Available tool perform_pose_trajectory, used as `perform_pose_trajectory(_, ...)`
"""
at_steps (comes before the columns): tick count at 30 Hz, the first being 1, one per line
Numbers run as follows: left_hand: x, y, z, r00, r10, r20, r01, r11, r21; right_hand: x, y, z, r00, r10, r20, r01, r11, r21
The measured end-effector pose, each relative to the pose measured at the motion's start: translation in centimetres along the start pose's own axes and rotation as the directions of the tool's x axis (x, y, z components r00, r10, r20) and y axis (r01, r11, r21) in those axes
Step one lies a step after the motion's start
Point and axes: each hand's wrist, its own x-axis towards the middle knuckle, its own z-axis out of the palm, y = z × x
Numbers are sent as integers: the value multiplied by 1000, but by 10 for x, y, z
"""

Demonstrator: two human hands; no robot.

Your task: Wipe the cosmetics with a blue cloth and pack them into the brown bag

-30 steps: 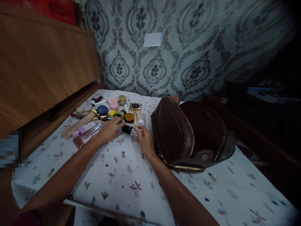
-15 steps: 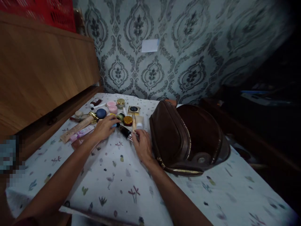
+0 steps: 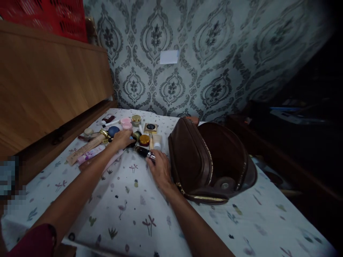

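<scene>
Moved since earlier frames: left hand slid away from the black tube toward the jars behind it; right hand drew back slightly along the tube's silver end; camera tilted a bit.
Head view, black tube (image 3: 144,152): lies flat on the printed cloth (image 3: 134,207), long axis running from far-left to near-right, silver cap toward the right hand.
Right hand (image 3: 160,167): nearer of the two; fingertips (image 3: 153,157) touching the silver cap, tube just ahead-left of the grip. Fingers curled loosely; can't tell if it's a real pinch.
Left hand (image 3: 122,139): palm down, fingers spread over small jars, not clenched; tube just to its right, apart from it.
Brown bag (image 3: 211,160): unzipped, right beside the right hand's outer edge.
Arm pose: both forearms extended forward, converging.
</scene>
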Motion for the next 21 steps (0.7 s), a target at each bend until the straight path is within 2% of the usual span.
perform_pose_trajectory(8, 7, -14, 12, 994, 98, -48, -106, 970, -218, 2, 1, 0, 999, 11, -49, -9, 1000, 28)
perform_pose_trajectory(14, 6, -23, 11, 980, 175, -94, -198, 914, -354, 2, 1, 1, 1000, 1, -18, 0, 999, 46)
perform_pose_trajectory(21, -25, -19, 0, 948, 206, -241, -292, 867, -405, 1, -2, 0, 1000, -4, -12, 4, 1000, -3)
